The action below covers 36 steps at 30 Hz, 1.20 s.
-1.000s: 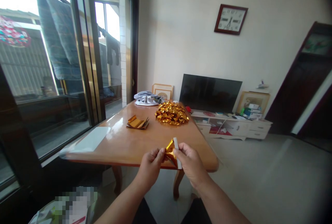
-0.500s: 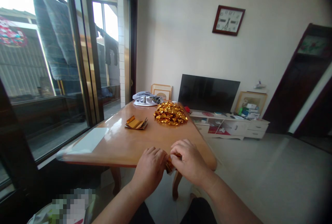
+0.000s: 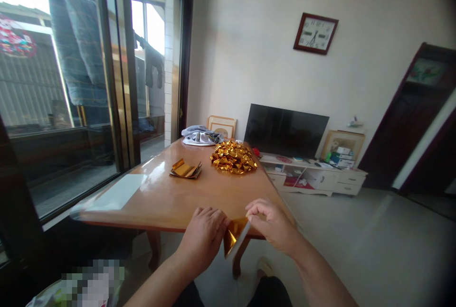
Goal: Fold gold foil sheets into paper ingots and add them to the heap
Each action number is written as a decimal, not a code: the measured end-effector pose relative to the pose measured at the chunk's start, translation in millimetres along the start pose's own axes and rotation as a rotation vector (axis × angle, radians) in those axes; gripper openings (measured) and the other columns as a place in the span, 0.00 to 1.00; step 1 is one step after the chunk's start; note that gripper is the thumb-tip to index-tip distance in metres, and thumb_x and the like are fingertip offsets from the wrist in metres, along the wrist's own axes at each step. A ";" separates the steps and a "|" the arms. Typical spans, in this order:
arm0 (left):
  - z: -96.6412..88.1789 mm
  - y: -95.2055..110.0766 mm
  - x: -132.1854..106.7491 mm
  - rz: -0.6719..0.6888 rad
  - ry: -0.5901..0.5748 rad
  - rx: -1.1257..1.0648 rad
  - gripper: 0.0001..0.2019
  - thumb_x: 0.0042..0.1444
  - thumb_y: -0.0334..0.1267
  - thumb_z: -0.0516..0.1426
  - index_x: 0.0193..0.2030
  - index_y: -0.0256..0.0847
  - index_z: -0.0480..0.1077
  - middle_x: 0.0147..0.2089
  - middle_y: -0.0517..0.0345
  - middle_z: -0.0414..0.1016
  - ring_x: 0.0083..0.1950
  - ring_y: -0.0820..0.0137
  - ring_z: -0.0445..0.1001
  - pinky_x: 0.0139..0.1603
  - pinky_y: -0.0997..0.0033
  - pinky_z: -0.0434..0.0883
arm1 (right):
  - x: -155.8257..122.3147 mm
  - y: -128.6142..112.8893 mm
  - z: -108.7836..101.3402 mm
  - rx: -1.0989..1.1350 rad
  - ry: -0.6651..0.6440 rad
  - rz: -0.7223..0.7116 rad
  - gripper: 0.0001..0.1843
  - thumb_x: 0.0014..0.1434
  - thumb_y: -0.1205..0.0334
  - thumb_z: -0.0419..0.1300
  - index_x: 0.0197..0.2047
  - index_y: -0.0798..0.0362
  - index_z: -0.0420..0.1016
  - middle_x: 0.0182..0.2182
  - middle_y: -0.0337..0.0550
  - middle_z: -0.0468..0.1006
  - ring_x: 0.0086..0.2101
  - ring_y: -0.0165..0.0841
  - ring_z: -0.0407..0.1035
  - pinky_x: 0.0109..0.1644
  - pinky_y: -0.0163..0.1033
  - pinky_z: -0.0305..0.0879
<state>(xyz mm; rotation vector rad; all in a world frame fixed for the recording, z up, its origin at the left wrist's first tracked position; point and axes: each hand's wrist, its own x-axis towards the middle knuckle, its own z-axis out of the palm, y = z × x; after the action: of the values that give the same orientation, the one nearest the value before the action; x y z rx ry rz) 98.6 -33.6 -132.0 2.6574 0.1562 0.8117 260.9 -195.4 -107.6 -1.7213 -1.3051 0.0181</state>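
Note:
Between my hands, just off the table's near edge, is a piece of shiny gold foil paper (image 3: 235,235) in a pointed, folded shape with a pale edge along its right side. My left hand (image 3: 205,233) is closed on its left side. At its upper right corner, my right hand (image 3: 268,221) pinches the paper between thumb and fingers. Farther back on the table lies a heap of folded gold foil pieces (image 3: 234,157). Left of the heap sits a small stack of flat gold paper sheets (image 3: 185,169).
The wooden table (image 3: 167,198) has a white sheet (image 3: 120,192) on its left part and folded cloth (image 3: 200,135) at the far end. Beyond stand a television (image 3: 286,129) and a low white cabinet (image 3: 347,179). A glass door (image 3: 71,107) is at the left.
The gold foil paper, small and mostly hidden between my fingers before, now shows as a wider pointed shape. My right hand has moved right, away from my left. The view has shifted slightly.

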 end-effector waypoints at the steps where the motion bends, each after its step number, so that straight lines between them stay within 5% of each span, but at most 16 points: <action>1: 1.8 -1.6 0.1 -0.016 0.007 -0.004 0.17 0.70 0.42 0.46 0.31 0.41 0.66 0.32 0.54 0.73 0.37 0.64 0.69 0.41 0.63 0.57 | -1.4 1.5 -0.1 0.035 0.022 0.048 0.08 0.57 0.61 0.60 0.28 0.50 0.78 0.37 0.42 0.81 0.41 0.39 0.72 0.49 0.42 0.64; 5: 7.9 -8.7 2.3 -0.099 0.085 -0.017 0.17 0.69 0.42 0.46 0.29 0.42 0.64 0.31 0.53 0.73 0.36 0.63 0.69 0.40 0.64 0.57 | -7.9 -1.3 10.3 0.276 0.087 0.286 0.14 0.60 0.49 0.60 0.34 0.51 0.78 0.32 0.41 0.80 0.36 0.38 0.71 0.41 0.39 0.66; 10: 13.6 -10.4 4.7 -0.146 0.141 -0.068 0.18 0.69 0.45 0.46 0.28 0.42 0.63 0.30 0.54 0.71 0.35 0.63 0.68 0.39 0.65 0.57 | -12.4 -14.7 44.4 0.680 -0.095 0.347 0.25 0.54 0.41 0.66 0.45 0.53 0.78 0.34 0.43 0.80 0.36 0.39 0.73 0.40 0.42 0.69; 13: 17.1 -8.9 4.7 -0.175 0.162 -0.184 0.19 0.68 0.48 0.47 0.27 0.43 0.62 0.29 0.54 0.70 0.34 0.64 0.66 0.37 0.66 0.57 | -11.7 -16.1 57.5 0.709 -0.086 0.320 0.24 0.53 0.42 0.67 0.44 0.54 0.80 0.36 0.45 0.80 0.39 0.42 0.73 0.45 0.45 0.70; 21: 22.3 -10.7 4.1 -0.409 0.150 -0.949 0.23 0.62 0.59 0.51 0.35 0.38 0.72 0.32 0.54 0.73 0.35 0.66 0.70 0.38 0.69 0.66 | -14.3 -15.9 56.7 0.722 -0.022 0.383 0.26 0.54 0.39 0.64 0.44 0.54 0.81 0.32 0.47 0.81 0.36 0.44 0.76 0.41 0.47 0.72; 36: 29.6 -4.3 2.6 -0.395 0.181 -1.050 0.19 0.60 0.51 0.58 0.28 0.39 0.64 0.27 0.62 0.65 0.30 0.73 0.64 0.32 0.74 0.65 | -13.7 -15.4 65.7 0.762 -0.028 0.368 0.24 0.57 0.42 0.64 0.48 0.53 0.78 0.36 0.45 0.81 0.35 0.40 0.74 0.42 0.43 0.69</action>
<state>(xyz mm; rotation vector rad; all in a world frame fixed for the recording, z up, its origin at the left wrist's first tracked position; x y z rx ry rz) 117.3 -38.1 -155.1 1.5083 0.2137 0.7142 209.9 -163.0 -140.5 -1.2602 -0.8173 0.6678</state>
